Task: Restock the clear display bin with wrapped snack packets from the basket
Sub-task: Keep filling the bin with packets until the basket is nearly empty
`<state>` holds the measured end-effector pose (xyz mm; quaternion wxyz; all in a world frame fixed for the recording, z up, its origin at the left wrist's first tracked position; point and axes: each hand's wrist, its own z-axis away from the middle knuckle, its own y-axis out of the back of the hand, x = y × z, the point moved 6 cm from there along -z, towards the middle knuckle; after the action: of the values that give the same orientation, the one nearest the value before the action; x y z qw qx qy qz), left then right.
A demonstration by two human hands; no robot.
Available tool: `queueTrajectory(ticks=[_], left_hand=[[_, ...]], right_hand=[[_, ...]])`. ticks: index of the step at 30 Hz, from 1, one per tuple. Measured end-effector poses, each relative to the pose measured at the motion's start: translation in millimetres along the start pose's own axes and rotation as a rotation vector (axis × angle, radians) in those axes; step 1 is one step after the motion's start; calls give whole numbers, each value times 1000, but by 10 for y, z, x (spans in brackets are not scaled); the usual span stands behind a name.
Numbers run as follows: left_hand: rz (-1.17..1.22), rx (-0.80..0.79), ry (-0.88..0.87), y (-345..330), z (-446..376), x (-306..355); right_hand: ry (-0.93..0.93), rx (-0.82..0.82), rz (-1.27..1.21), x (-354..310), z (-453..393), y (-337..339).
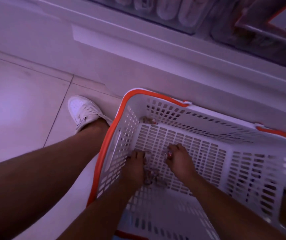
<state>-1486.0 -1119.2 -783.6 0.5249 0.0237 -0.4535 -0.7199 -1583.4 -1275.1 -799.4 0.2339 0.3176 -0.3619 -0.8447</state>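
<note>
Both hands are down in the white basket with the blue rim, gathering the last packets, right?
Not quite: the head view shows the basket has an orange rim, not blue. The left hand and right hand are indeed down inside it among the packets.

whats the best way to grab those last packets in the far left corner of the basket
Come straight down from above and pinch the small cluster of packets from its open inner side, toward the basket's middle. It sits tight in the corner where two slotted walls meet the floor, so those sides are blocked. Detail is too blurred to choose a wrapper end.
</note>
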Motion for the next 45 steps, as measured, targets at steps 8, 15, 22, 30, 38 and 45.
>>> queueTrajectory(ticks=[8, 15, 22, 30, 38, 45], left_hand=[[15, -58, 12, 31, -7, -87], [-186, -168, 91, -192, 65, -36], [-6, -212, 28, -211, 15, -51], [321, -197, 69, -233, -47, -152], [254, -364, 123, -400, 25, -120], [302, -443, 58, -388, 82, 31]], right_hand=[[-303, 28, -476, 424, 295, 5], [-3, -249, -383, -135, 584, -395], [-156, -103, -416, -186, 643, -585], [-153, -140, -566, -271, 669, -704], [-318, -141, -537, -140, 755, -776], [-293, -229, -569, -157, 872, -668]])
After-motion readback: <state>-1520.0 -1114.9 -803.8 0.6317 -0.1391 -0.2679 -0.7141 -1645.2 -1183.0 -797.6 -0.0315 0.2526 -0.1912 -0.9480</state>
